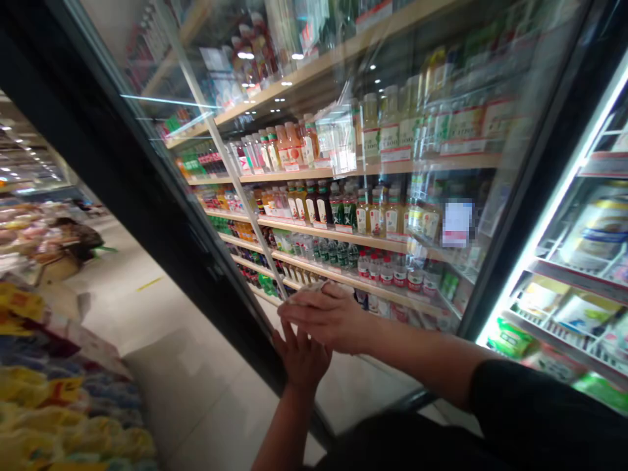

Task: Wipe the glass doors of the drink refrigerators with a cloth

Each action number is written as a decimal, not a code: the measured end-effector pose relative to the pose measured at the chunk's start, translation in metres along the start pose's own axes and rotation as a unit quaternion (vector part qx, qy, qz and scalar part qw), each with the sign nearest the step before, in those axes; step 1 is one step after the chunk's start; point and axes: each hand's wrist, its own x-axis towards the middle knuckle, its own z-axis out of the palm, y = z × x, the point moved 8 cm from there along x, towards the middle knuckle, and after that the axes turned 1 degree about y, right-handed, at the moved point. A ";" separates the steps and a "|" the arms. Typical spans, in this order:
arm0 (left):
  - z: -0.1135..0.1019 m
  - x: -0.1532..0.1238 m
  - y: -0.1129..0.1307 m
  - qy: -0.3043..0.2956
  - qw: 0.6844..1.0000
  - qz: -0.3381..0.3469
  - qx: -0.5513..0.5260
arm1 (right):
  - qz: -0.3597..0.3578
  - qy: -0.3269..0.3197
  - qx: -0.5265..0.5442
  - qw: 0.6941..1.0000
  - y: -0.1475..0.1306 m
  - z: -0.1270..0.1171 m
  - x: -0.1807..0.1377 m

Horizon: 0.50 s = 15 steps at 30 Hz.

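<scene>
Wiping of a cooler's glass door point(373, 376): judged to be mid-pass, low on the pane at the centre of the frame.

- Right hand point(330, 318): reaches in from the lower right on a black-sleeved arm. Its fingers are nearly straight and close together, laid flat over a white cloth point(305, 288) and pinning it to the glass. Only the cloth's upper edge shows past the fingertips.
- Left hand point(301, 358): just below the right and partly covered by it. The palm is on the pane with fingers spread wide, holding nothing, beside the black door frame point(206, 261).
- Bottles point(343, 209): rows show in the pane across the upper centre. Whether they stand behind the glass or are mirrored in it cannot be told.
- Lit cooler shelves point(564, 294): right edge of the frame.
- Packaged goods point(59, 405): lower left, blurred.

Judgement: a further pass calls for even, flat pressure on the cloth while the spread hand steadies the door.
</scene>
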 end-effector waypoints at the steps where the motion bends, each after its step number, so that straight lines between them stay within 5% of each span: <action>1: 0.000 0.002 0.000 -0.005 1.000 0.001 0.004 | 0.017 0.009 0.006 1.000 0.009 -0.006 0.002; 5: -0.004 0.013 0.002 -0.011 1.000 -0.001 0.020 | 0.162 0.115 -0.020 0.980 0.062 -0.041 0.000; 7: -0.006 0.015 0.004 -0.012 1.000 0.000 0.021 | 0.192 0.138 -0.040 0.971 0.065 -0.043 -0.014; 12: -0.006 0.012 0.003 -0.009 1.000 0.011 0.004 | 0.046 0.055 -0.027 0.997 0.014 -0.015 -0.057; 15: -0.004 0.012 0.001 -0.007 1.000 0.009 0.000 | 0.074 0.052 -0.035 0.995 0.032 -0.026 -0.068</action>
